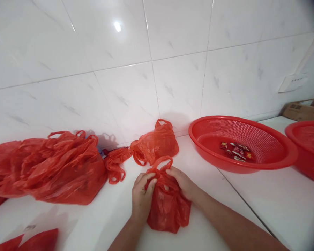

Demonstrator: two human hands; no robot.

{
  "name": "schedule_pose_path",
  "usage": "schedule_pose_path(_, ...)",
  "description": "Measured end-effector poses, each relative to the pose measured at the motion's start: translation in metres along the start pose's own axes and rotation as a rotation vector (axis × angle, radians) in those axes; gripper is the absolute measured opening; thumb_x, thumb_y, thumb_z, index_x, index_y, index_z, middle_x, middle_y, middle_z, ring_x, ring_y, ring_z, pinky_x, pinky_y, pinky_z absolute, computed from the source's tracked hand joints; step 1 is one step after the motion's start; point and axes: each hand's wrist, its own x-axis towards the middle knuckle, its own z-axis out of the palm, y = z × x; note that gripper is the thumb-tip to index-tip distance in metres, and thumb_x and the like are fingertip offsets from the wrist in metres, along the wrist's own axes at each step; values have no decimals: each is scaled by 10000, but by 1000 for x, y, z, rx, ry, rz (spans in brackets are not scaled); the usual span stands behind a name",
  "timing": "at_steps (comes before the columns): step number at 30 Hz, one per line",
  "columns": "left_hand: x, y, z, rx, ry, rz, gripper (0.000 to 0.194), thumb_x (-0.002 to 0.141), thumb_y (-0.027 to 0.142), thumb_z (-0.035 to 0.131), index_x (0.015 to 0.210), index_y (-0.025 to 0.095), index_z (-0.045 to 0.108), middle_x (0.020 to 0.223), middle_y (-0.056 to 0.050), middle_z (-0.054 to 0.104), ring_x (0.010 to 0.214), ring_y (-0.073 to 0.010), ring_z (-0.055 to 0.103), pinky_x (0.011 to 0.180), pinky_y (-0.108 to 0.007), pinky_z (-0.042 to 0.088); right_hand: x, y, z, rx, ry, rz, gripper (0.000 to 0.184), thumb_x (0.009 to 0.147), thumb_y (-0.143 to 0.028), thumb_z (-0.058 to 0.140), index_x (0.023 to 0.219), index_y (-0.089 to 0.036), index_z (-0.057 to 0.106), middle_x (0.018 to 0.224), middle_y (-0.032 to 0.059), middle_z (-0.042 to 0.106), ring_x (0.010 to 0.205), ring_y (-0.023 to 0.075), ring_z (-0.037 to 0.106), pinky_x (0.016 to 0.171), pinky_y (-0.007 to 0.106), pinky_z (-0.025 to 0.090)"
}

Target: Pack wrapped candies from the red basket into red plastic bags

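In the middle of the white table, a small red plastic bag (167, 212) stands between my two hands. Its contents show only faintly through the thin plastic. My left hand (142, 195) grips the left side of the bag's upper part, thumb and fingers pinched on the plastic. On the other side, my right hand (181, 183) holds the bag near its top, with the fingers partly behind the plastic. One handle loop sticks up above both hands. Just behind stands another filled red bag (159, 143), leaning near the tiled wall.
A large heap of red plastic bags (65, 170) lies to the left. Right of my hands, a red basket (209, 155) holds several small wrapped packets (237, 151). A second red basket (308, 153) and a cardboard box (305, 111) are farther right. More red plastic (39, 241) lies lower left.
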Motion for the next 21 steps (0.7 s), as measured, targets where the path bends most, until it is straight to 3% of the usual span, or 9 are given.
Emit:
schedule_pose_path(3, 2, -1, -2, -74, 14, -43, 232, 786, 289, 622, 1017, 280, 637, 1011, -24, 625, 1000, -225, 556, 921, -325, 404, -1, -4, -3, 73, -124, 65, 438, 861, -584, 448, 912, -181, 613, 593, 6, 604, 549, 134, 538, 595, 254, 410)
schedule_pose_path(6, 5, -5, -4, -67, -32, -48, 137, 821, 294, 558, 904, 244, 655, 887, -31, 617, 881, -210, 566, 821, -307, 437, -1, -7, -7, 91, -127, 81, 523, 831, -656, 445, 948, -174, 612, 608, 9, 607, 569, 128, 544, 599, 243, 405)
schedule_pose_path(8, 7, -11, -4, -36, -44, -30, 141, 828, 291, 529, 823, 227, 655, 829, -29, 585, 820, -198, 555, 769, -301, 445, -1, -8, -9, 21, -95, 71, 443, 787, -592, 579, 881, -160, 622, 632, 5, 605, 578, 117, 539, 607, 237, 406)
schedule_pose_path(12, 9, -23, -3, 3, 66, 28, 91, 784, 271, 558, 752, 204, 612, 1055, -53, 553, 1027, -214, 516, 907, -332, 407, 1, -8, -12, -149, -98, 22, 281, 641, -314, 786, 737, -161, 572, 697, -6, 617, 583, 106, 540, 595, 229, 413)
schedule_pose_path(15, 7, -25, -1, -80, -41, -48, 133, 831, 321, 510, 767, 207, 532, 903, -20, 581, 848, -178, 551, 775, -303, 452, 2, -7, -12, -226, -96, -37, 293, 624, -215, 760, 801, -201, 527, 741, -32, 614, 601, 111, 544, 570, 223, 416)
schedule_pose_path(18, 0, -22, 0, -102, -103, -120, 130, 865, 332, 475, 812, 216, 500, 724, 32, 539, 643, -134, 499, 610, -247, 428, 2, -7, -10, -477, -2, -146, 362, 654, -174, 698, 964, -244, 524, 757, -48, 607, 625, 121, 553, 557, 218, 410)
schedule_pose_path(21, -6, -17, 2, 16, -83, -8, 66, 840, 249, 516, 786, 210, 516, 745, 27, 552, 689, -133, 514, 660, -248, 429, 1, -4, -10, -793, 169, -244, 248, 716, -140, 569, 945, -236, 563, 708, -39, 618, 635, 134, 565, 593, 240, 414)
